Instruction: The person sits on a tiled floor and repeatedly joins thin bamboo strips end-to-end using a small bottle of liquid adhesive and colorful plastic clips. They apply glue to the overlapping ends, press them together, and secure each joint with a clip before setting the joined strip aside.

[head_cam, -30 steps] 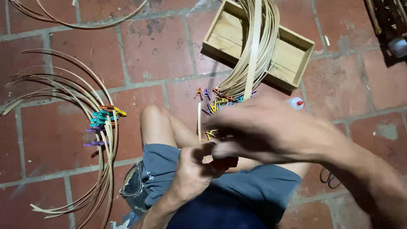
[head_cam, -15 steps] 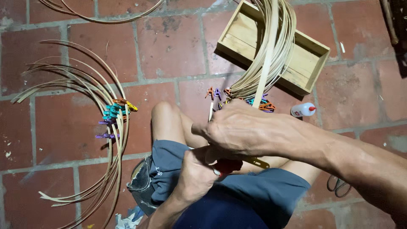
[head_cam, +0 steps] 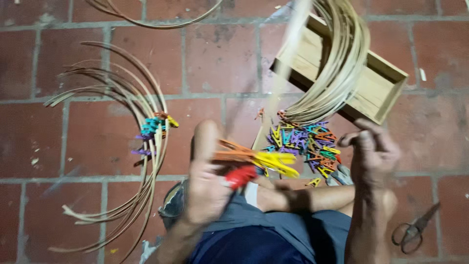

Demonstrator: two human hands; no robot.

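Note:
My left hand (head_cam: 205, 188) is closed around a handful of clothes pegs (head_cam: 251, 164): orange, yellow and red ones stick out to the right. It also grips a pale bamboo strip (head_cam: 288, 54) that rises blurred toward the top. My right hand (head_cam: 373, 154) hovers to the right with fingers curled, holding nothing I can make out. Between the hands lies a heap of coloured pegs (head_cam: 305, 144) on the brick floor. A bundle of curved bamboo strips (head_cam: 339, 73) arcs from the heap into a wooden box (head_cam: 386, 80).
A second set of bent bamboo strips (head_cam: 141, 146), clipped with coloured pegs, lies at the left. Another strip (head_cam: 156, 22) curves along the top. Scissors (head_cam: 415, 230) rest on the bricks at lower right. My bent knee and blue shorts (head_cam: 273, 230) fill the bottom centre.
My hands were together over my lap; they have drawn apart. The right hand has moved right, and the left now holds the pegs in plain sight. The view shifted left.

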